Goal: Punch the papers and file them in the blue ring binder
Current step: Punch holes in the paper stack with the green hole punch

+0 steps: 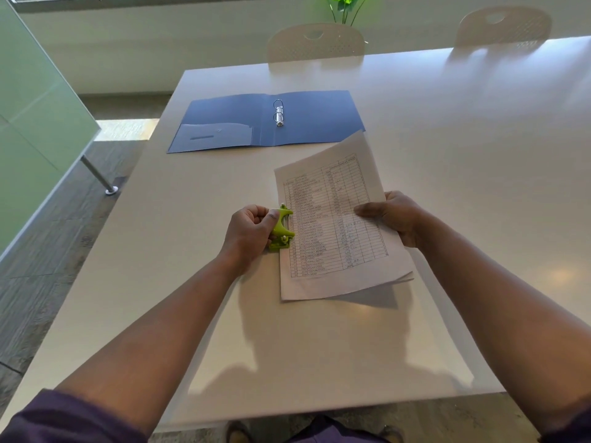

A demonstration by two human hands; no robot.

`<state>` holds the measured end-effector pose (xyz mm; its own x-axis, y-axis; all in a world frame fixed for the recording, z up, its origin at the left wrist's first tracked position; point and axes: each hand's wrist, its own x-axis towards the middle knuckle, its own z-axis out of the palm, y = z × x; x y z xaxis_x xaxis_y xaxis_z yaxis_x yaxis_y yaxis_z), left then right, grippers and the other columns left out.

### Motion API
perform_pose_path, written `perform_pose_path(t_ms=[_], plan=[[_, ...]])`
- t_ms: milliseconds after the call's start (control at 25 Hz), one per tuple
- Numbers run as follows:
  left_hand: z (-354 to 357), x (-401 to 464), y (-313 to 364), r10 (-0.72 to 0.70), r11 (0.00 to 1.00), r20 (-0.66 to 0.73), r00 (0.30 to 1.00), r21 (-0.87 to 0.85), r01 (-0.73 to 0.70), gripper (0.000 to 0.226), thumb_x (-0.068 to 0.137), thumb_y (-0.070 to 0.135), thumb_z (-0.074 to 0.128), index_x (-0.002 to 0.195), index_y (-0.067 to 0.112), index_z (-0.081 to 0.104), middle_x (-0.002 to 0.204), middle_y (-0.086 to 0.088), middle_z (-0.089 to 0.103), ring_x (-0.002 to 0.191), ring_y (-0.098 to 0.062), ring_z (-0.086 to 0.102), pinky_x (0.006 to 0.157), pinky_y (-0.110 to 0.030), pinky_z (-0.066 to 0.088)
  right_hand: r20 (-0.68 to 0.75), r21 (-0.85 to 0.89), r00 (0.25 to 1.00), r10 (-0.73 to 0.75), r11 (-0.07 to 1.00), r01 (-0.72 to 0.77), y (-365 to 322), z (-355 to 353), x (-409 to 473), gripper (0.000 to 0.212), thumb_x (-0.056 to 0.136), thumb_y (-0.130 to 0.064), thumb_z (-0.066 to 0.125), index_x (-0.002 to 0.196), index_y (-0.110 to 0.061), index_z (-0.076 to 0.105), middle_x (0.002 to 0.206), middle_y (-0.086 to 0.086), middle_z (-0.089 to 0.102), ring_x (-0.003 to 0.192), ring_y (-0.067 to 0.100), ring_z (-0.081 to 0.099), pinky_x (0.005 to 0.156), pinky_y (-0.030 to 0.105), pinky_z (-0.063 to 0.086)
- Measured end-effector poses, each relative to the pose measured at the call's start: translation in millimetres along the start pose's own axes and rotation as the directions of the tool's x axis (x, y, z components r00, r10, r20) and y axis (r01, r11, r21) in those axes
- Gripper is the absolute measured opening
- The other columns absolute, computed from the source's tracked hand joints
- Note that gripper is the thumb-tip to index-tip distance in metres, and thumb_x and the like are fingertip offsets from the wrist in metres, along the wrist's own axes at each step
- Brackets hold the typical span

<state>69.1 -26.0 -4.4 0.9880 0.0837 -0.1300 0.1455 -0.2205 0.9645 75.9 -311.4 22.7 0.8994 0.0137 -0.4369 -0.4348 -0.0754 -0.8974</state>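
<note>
Head view: left hand (251,233) clamps the green hole punch (282,231) on the papers' (332,225) edge, right hand (395,215) pinching the opposite edge; blue ring binder (265,119) lies open beyond them on the bench (463,161).

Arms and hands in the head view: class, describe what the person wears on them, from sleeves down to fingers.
Both forearms are bare. A dark purple sleeve shows at the bottom left corner, pushed up high on the left arm; the right arm's sleeve barely shows at the bottom right edge. The left hand and right hand are bare: no gloves, and no watch, ring or bracelet shows.
</note>
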Motion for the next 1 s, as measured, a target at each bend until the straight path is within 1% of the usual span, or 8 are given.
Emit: perform_pose_path(t_ms=[80,240,320,440,600,800,1000], plan=[[-0.9,-0.1,-0.7,0.009,1.000,0.010,1.000,-0.006,-0.009,0.028,0.099,0.028,0.065,0.104,0.001,0.066,0.081,-0.009,0.068,0.056,-0.007,0.064,0.051,-0.027,0.056,0.001,-0.002,1.000,-0.004,1.000,0.004,0.1,0.8,0.2,0.017,0.092,-0.006,0.070,0.108,-0.010,0.065,0.105,0.013,0.074,0.075,0.025,0.078,0.058,0.037,0.062],[-1.1,-1.2,-0.9,0.047,0.999,0.007,0.999,0.013,-0.047,0.026,0.099,0.027,0.065,0.102,0.001,0.066,0.078,-0.006,0.068,0.054,-0.003,0.063,0.049,-0.024,0.054,0.004,-0.027,1.000,-0.003,1.000,0.003,0.5,0.1,1.3,0.023,0.091,-0.009,0.071,0.114,-0.010,0.066,0.107,0.012,0.075,0.081,0.027,0.078,0.062,0.040,0.063],[-1.7,-1.7,-1.1,0.052,0.999,0.010,0.999,0.007,-0.052,0.025,0.099,0.026,0.066,0.101,0.002,0.067,0.075,-0.004,0.067,0.053,-0.003,0.062,0.049,-0.024,0.053,-0.001,-0.020,1.000,-0.008,1.000,0.008,0.1,0.2,1.9,0.022,0.091,-0.008,0.071,0.113,-0.010,0.067,0.106,0.012,0.076,0.081,0.026,0.078,0.062,0.040,0.063],[-2.4,-2.5,-1.6,0.036,0.999,0.021,0.999,-0.036,-0.035,0.027,0.099,0.026,0.067,0.103,-0.001,0.066,0.076,-0.006,0.067,0.054,-0.006,0.063,0.051,-0.028,0.055,-0.018,-0.020,1.000,-0.012,1.000,0.012,-1.4,-0.1,1.9,0.020,0.091,-0.007,0.071,0.111,-0.009,0.067,0.105,0.012,0.076,0.080,0.027,0.078,0.063,0.041,0.064],[-0.8,-3.3,-0.8,0.031,0.998,0.016,0.999,-0.061,-0.030,0.025,0.098,0.025,0.067,0.103,0.000,0.066,0.074,-0.005,0.067,0.051,-0.004,0.062,0.047,-0.025,0.053,-0.022,-0.014,1.000,-0.021,1.000,0.021,-1.7,0.9,2.2,0.017,0.091,-0.006,0.070,0.108,-0.009,0.069,0.100,0.011,0.077,0.079,0.027,0.078,0.060,0.039,0.063],[-1.1,1.2,-5.4,0.033,0.998,0.016,0.999,-0.050,-0.032,0.028,0.096,0.030,0.070,0.102,0.003,0.068,0.078,-0.005,0.069,0.058,-0.008,0.065,0.055,-0.031,0.057,-0.002,-0.010,1.000,-0.026,1.000,0.026,-2.6,-0.2,2.7,0.020,0.092,-0.007,0.069,0.112,-0.009,0.069,0.092,0.007,0.080,0.081,0.029,0.078,0.058,0.038,0.062],[0.0,2.1,-6.5,0.036,0.998,0.010,0.999,-0.047,-0.036,0.028,0.095,0.030,0.071,0.102,0.002,0.068,0.077,-0.004,0.069,0.057,-0.007,0.065,0.054,-0.029,0.055,0.001,-0.009,1.000,-0.029,1.000,0.029,-2.4,0.9,1.4,0.019,0.092,-0.006,0.068,0.111,-0.010,0.069,0.101,0.011,0.078,0.080,0.029,0.078,0.058,0.038,0.062]])
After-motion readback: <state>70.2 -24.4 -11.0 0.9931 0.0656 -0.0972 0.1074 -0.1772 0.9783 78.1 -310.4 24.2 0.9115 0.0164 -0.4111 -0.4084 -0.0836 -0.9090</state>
